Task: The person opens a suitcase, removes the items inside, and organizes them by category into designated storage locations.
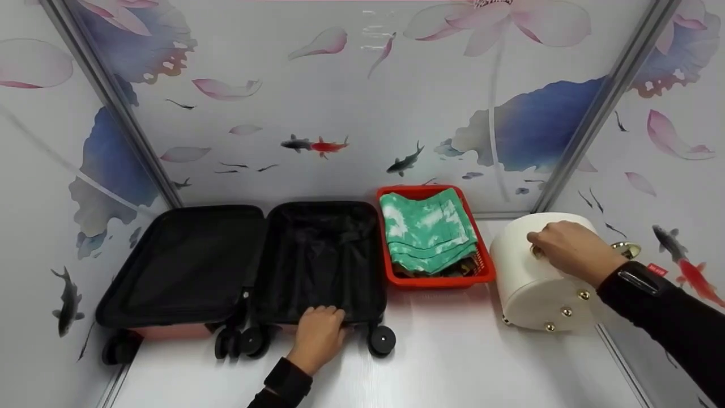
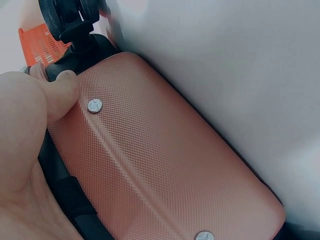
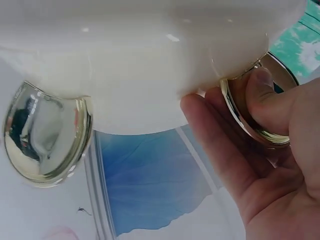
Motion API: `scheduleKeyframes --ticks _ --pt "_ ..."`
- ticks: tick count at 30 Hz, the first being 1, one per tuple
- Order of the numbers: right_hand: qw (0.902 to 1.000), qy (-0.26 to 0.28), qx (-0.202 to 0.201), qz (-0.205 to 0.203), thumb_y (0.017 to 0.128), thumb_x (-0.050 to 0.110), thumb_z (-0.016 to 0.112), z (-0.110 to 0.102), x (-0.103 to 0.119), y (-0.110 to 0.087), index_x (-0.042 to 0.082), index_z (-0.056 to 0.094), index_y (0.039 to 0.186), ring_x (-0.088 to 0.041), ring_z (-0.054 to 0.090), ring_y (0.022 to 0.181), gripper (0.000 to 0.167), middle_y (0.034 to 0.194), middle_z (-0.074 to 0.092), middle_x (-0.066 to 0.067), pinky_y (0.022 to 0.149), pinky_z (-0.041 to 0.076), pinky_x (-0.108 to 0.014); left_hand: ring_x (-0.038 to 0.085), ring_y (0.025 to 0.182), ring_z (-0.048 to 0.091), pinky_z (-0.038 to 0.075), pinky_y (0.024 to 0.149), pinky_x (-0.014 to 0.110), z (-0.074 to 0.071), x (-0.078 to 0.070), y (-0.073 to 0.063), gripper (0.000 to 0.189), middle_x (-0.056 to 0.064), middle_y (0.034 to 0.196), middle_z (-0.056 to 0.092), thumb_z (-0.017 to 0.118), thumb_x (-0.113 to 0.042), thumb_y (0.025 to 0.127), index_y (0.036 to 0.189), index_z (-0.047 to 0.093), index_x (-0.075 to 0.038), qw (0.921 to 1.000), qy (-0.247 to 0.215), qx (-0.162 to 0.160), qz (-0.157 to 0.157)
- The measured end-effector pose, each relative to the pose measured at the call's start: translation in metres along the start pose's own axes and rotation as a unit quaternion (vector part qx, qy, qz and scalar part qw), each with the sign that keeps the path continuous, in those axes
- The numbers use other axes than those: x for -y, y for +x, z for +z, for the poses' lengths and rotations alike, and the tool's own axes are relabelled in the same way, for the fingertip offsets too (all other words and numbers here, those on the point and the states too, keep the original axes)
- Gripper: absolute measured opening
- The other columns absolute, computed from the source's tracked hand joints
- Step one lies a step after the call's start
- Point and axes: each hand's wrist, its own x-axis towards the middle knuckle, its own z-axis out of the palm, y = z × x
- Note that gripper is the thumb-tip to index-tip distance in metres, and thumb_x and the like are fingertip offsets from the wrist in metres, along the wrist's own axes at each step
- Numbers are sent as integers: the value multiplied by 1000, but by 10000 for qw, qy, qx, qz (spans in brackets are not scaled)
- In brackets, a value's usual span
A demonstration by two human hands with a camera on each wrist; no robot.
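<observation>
An open suitcase [image 1: 320, 266] with a black-lined interior lies on the white surface. My left hand [image 1: 320, 340] grips its near rim, fingers over the inside edge; in the left wrist view the thumb presses the pink textured shell [image 2: 150, 135]. To the right stands a rounded white case [image 1: 524, 283] with gold feet. My right hand [image 1: 572, 249] holds one of its gold handles [image 3: 231, 102], thumb on one side and fingers on the other. A second gold handle [image 3: 50, 135] sticks out at the case's other side.
The suitcase's other half [image 1: 187, 266] lies open on the left. Between suitcase and white case stands a red basket [image 1: 484, 266] with folded green-and-white cloth [image 1: 427, 226] in it. Black wheels [image 1: 382, 341] jut out at the suitcase's front. Printed wall panels [image 1: 340, 102] enclose the surface.
</observation>
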Motion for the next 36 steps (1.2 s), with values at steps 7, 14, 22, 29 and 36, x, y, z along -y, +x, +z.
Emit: scheduleKeyframes --ticks 7,14,22,29,36 --pt "9998 51 -160 -59 87 0 80 6 -11 9 9 69 85 -30 68 66 13 73 70 -12 64 59 -51 24 82 71 51 74 38 -1 -3 1 24 3 91 78 90 -32 88 99 80 -13 10000 -14 -31 -28" --pt "9995 130 -146 253 88 -2 78 9 -19 28 3 73 92 -35 70 69 8 77 71 -18 68 61 -53 25 81 71 52 74 40 -2 -3 2 26 4 89 77 90 -34 88 98 80 -12 9998 -20 -172 -19" --pt "9983 108 -99 569 87 -6 75 20 -28 51 -2 74 96 -41 70 72 10 80 70 -23 70 60 -57 25 82 71 52 75 39 -1 -2 1 27 3 89 77 88 -37 90 97 78 -13 10000 -4 -9 -41" --pt "9969 180 -367 675 93 -4 72 28 -33 68 -5 74 94 -46 71 74 2 82 71 -26 70 60 -59 25 83 72 53 75 39 2 0 0 29 3 90 78 87 -41 92 97 78 -13 9999 24 -13 -122" --pt "9935 224 -618 930 95 -6 70 35 -38 78 -7 73 97 -52 70 74 4 85 69 -32 71 59 -65 25 82 72 52 75 39 3 -2 1 27 4 90 78 87 -39 92 97 79 -14 9999 -37 -94 -112"
